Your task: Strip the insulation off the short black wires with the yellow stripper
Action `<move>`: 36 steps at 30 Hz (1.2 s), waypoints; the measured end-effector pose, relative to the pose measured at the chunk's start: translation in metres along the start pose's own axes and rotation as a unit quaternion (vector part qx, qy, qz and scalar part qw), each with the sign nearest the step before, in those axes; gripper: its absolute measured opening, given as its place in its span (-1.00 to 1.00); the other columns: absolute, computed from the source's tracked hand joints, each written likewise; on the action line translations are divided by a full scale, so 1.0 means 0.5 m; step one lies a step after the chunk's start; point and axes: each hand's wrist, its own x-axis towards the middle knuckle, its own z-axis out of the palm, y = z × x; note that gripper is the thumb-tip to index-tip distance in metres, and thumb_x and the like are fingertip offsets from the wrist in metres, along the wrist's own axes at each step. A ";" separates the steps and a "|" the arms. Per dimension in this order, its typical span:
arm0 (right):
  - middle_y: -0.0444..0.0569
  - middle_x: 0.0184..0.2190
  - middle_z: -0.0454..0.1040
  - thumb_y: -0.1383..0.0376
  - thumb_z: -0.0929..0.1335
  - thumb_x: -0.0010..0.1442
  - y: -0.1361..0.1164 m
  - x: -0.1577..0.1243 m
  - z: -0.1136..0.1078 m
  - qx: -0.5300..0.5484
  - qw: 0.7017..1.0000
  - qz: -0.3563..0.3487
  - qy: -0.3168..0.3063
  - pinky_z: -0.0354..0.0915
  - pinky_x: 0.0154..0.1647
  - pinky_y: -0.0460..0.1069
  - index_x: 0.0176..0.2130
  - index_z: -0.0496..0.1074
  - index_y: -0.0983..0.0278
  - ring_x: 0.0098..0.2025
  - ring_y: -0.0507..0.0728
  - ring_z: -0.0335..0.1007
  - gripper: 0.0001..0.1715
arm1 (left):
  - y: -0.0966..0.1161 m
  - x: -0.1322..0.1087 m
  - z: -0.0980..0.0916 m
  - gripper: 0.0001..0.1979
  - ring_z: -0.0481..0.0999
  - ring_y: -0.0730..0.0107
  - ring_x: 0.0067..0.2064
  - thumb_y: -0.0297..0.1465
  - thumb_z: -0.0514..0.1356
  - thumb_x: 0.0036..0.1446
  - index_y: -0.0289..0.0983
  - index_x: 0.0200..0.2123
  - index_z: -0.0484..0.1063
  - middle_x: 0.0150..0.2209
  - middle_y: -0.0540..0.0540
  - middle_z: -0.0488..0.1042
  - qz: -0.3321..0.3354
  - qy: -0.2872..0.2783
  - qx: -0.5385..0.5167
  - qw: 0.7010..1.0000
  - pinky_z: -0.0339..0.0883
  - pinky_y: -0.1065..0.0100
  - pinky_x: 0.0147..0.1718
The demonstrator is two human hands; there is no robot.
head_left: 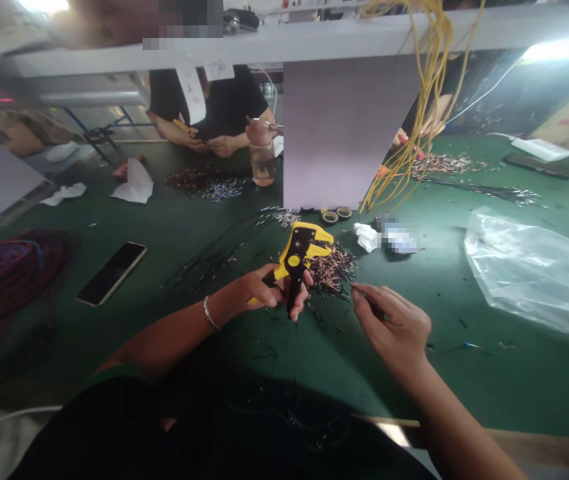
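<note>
Gripping firmly, the left hand (264, 287) had its fingers wrapped round the handles of a yellow-and-black hand tool (295, 261), head up, beak pointing rightward! Across from it, the right hand (391, 317) had thumb and forefinger closed in a pinch on a thin dark wire (351, 285). Just beyond and between the two grips lay the heap of cut wire pieces (334, 270), its near-left edge hidden behind the tool. Past the heap sat two tape rolls (337, 215), a crumpled tissue (365, 237) to their right, and behind them a pale panel (344, 133) blocked the view straight ahead. Yellow wires (429, 80) dangled to the panel's right, partly covering a co-worker's hand (434, 120). Left of the tool ran loose black wires (209, 250); farther out, a phone (113, 273) and then a reddish cable coil (9, 280). Off to the right of the pinch, a clear plastic bag (529, 273) sprawled over the green tabletop (514, 380). Well beyond the left grip, a bottle (263, 163) stood beside another co-worker's hands (227, 145).
</note>
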 end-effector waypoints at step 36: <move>-0.14 -0.63 0.40 0.39 0.32 0.24 -0.009 0.008 -0.005 -0.002 1.000 -0.012 -0.007 0.23 -0.58 -0.09 -0.39 0.52 0.31 -0.63 -0.02 0.27 -0.79 | -0.003 0.003 -0.018 -0.42 0.52 0.17 -0.29 -0.41 0.34 -0.24 -0.32 -0.03 0.41 -0.27 -0.18 0.47 0.026 0.014 0.082 0.996 0.41 0.10 -0.23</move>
